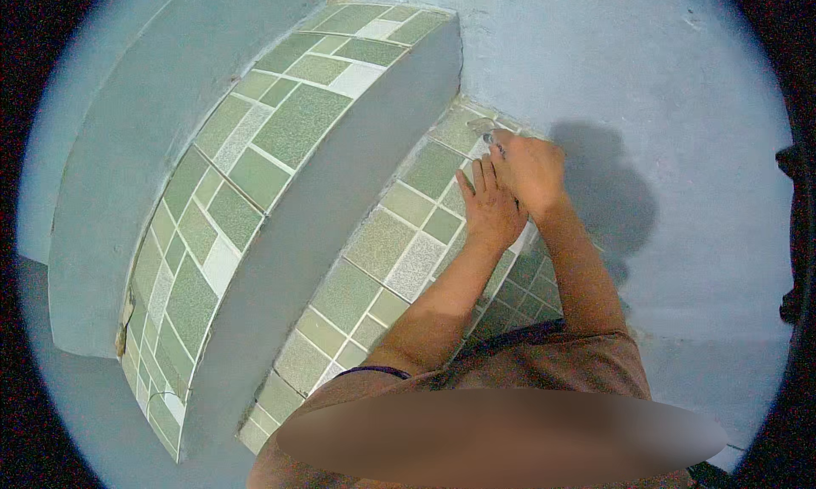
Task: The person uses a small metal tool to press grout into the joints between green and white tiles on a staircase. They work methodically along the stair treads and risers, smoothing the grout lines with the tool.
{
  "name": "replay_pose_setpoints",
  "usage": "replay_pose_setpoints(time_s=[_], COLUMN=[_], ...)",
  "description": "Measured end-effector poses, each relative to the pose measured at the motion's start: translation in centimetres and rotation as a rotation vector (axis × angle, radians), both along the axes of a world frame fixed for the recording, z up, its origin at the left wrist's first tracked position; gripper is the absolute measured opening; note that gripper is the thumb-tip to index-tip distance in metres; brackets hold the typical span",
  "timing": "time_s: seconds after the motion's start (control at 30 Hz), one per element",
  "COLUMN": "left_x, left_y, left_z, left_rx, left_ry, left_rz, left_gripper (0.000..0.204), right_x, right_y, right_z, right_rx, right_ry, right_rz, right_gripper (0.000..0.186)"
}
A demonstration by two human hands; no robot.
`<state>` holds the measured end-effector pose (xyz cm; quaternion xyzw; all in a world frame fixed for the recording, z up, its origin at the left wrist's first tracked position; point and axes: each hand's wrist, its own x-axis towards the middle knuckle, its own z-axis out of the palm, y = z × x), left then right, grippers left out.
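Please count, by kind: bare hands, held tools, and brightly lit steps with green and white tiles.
Bare hands: 2 (left hand, right hand)
Small flat-bladed tool: 1
Brightly lit steps with rectangular tiles: 2 (upper step, lower step)
Total: 5

Operator apparel: short-sleeved brown top (599,361).
Narrow dark-purple edging (374,370) at left sleeve opening; similar dark band (514,336) along front. Forearms (433,319), hands (493,215) bare.

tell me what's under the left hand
Green tiles show beside the left hand; whatever lies directly beneath it is covered and cannot be seen.
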<state>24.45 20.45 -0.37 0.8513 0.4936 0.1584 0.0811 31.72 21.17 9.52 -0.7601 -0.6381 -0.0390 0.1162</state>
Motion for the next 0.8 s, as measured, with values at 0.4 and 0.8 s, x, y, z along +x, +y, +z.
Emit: replay_pose_setpoints(time_s=[0.4, 0.8], left_x=[-0.1, 0.0], left_y=[-0.2, 0.1], left_z=[0.9, -0.2], left_rx=[-0.046, 0.003], left_ry=[-0.016, -0.037], left_rz=[-0.015, -0.020], left_gripper=[0.085, 0.078], right_x=[0.4, 1.0], right_y=[-0.6, -3.2], right_z=[0.1, -0.2], right_rx=[0.012, -0.095], right_ry=[-0.002, 0.021], right_rz=[-0.036, -0.110], right_gripper=[0.030, 0.035])
